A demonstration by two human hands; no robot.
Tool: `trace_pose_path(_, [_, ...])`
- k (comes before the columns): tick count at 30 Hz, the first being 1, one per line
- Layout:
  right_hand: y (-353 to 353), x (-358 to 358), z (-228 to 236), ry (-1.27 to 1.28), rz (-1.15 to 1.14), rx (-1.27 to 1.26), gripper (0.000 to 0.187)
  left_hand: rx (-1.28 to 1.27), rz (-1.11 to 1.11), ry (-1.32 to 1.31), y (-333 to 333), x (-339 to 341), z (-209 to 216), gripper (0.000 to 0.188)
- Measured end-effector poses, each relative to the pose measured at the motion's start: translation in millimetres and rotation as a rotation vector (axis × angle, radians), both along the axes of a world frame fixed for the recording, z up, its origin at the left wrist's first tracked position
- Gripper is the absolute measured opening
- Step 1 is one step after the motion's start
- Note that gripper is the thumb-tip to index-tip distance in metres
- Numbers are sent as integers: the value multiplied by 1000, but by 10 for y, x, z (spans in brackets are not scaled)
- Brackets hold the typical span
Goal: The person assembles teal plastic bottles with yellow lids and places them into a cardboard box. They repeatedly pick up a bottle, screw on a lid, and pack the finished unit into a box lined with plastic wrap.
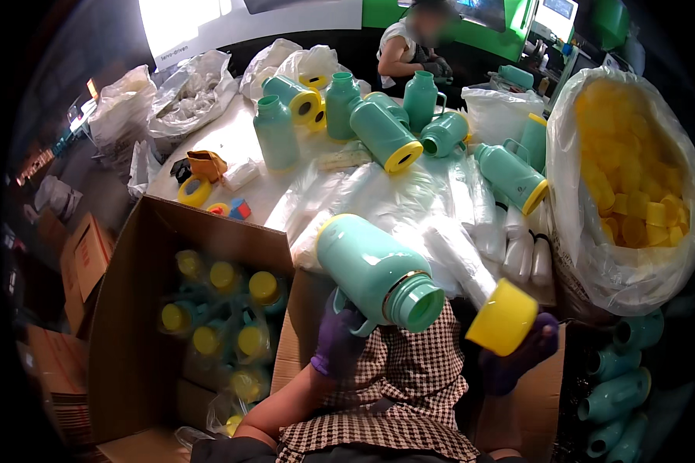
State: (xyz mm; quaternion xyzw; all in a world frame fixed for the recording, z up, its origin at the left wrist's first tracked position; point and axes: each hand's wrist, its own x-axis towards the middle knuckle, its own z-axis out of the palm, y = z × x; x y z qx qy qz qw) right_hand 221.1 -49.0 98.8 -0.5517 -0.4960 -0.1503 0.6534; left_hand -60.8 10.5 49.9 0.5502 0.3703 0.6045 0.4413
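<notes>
Teal flask (pixel 369 266) rests in curled left hand (pixel 338 343), yellow cap (pixel 502 316) in right hand (pixel 523 357).

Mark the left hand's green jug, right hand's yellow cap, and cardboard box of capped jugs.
Green jug (pixel 363 262): head view, its body.
Yellow cap (pixel 502 316): head view, its side.
Cardboard box (pixel 212 233): head view, far wall.

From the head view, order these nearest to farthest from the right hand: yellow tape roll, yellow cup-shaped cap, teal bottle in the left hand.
1. Yellow cup-shaped cap: in the right hand.
2. Teal bottle: to its left, in the left hand.
3. Yellow tape roll: far left, on the table.
</notes>
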Motion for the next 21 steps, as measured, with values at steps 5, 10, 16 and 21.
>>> trace_pose_path(5, [-195,-543,-373,-17,1013,-380,36,-387,-117,-363,175,-332,50,77])
trace_pose_path(10, [1014,-37,-773,264,652,-636,6,75,-404,265,-311,-642,-490,66])
trace_pose_path(16, [2932,-372,-1154,-696,137,-902,55,15,-663,572,21,-380,412,67])
trace_pose_path(21, [2798,-667,-1401,-190,573,-787,21,-619,-443,32,-41,-808,-144,70])
